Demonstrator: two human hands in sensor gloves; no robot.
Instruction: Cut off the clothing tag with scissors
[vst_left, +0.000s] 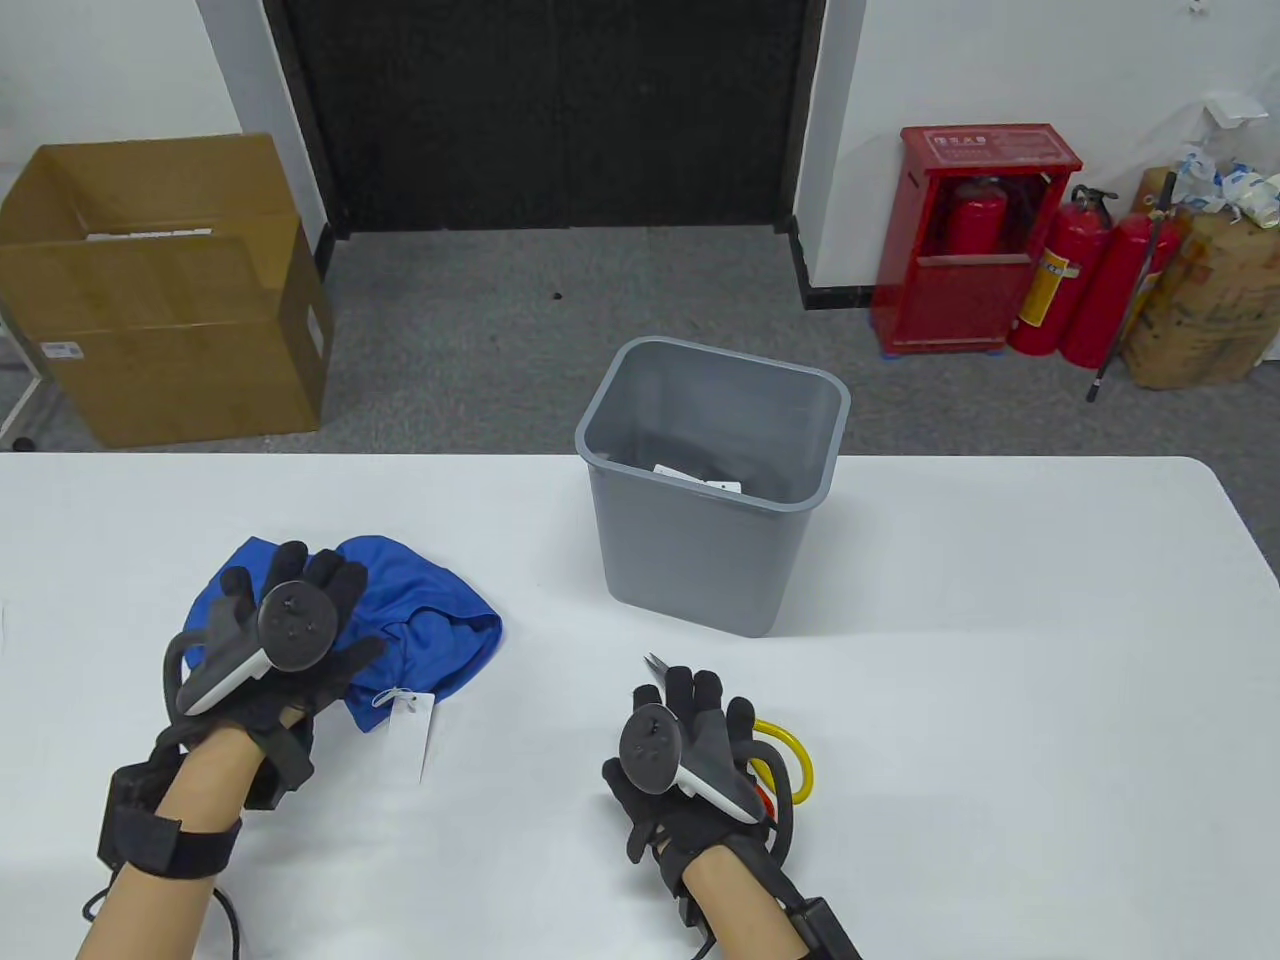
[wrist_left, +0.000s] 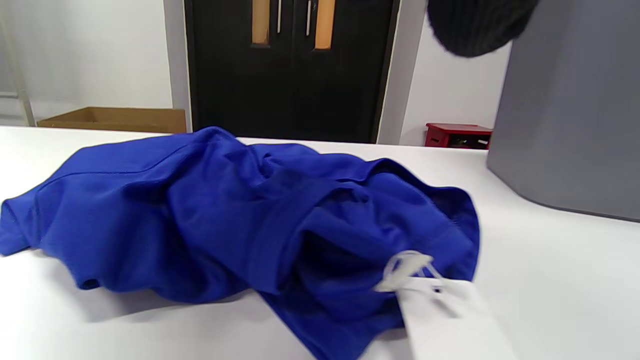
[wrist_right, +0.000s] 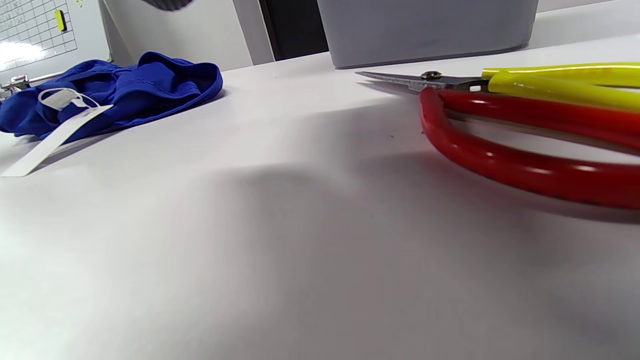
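A crumpled blue garment (vst_left: 430, 600) lies on the white table at the left. Its white tag (vst_left: 415, 722) hangs from a looped string off the near edge and lies flat on the table. My left hand (vst_left: 290, 590) is spread over the garment's left part, fingers apart, gripping nothing. In the left wrist view the garment (wrist_left: 225, 210) and tag (wrist_left: 445, 320) lie free under the hand. Scissors with yellow and red handles (vst_left: 790, 750) lie flat on the table, blades shut. My right hand (vst_left: 700, 700) hovers over them, open. The right wrist view shows the scissors (wrist_right: 475, 155) untouched.
A grey bin (vst_left: 715, 480) stands on the table behind and between the hands, with a few white tags inside. The table's far edge runs just behind it. A cardboard box (vst_left: 160, 290) and red fire extinguishers (vst_left: 1070, 280) stand on the floor beyond.
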